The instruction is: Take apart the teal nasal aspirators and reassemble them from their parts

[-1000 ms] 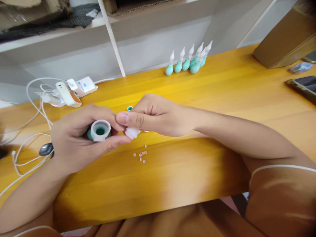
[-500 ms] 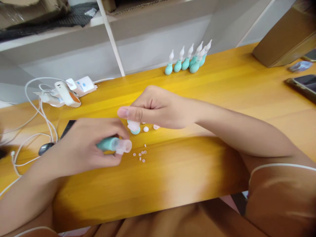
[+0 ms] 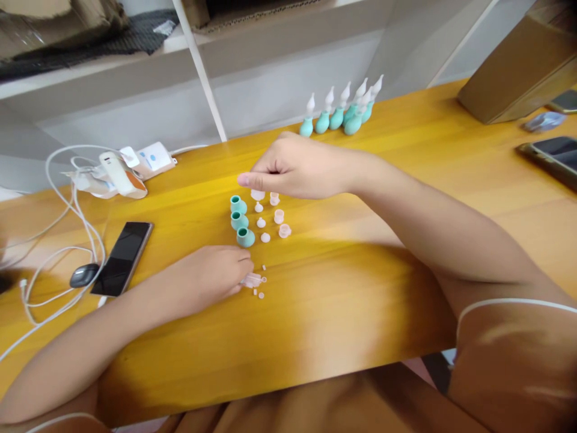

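My left hand [image 3: 220, 270] is closed, low over the table among several tiny pale rings [image 3: 261, 295]. A translucent pinkish connector [image 3: 252, 280] sticks out from its fingers; the teal squeeze bulb behind it is mostly hidden by the hand. My right hand [image 3: 297, 168] hovers higher up, fingers curled and thumb pointing left. A whitish plastic piece [image 3: 258, 195] shows under its fingers, its shape partly hidden. Between the hands, three open teal bulbs [image 3: 246, 237] stand in a column beside small white domed pieces [image 3: 261, 222] and translucent pink cups [image 3: 279, 216].
Several teal bulbs with white pointed nozzles [image 3: 336, 115] stand at the back. To the left lie a phone [image 3: 121, 258], a dark earbud case [image 3: 83, 275], cables and a white power strip [image 3: 153, 157]. A cardboard box [image 3: 509, 78] and another phone [image 3: 552, 153] are on the right.
My left hand has moved right and down to the tiny rings, turning the bulb out of sight. My right hand has shifted up and right, uncovering the teal bulbs and small parts.
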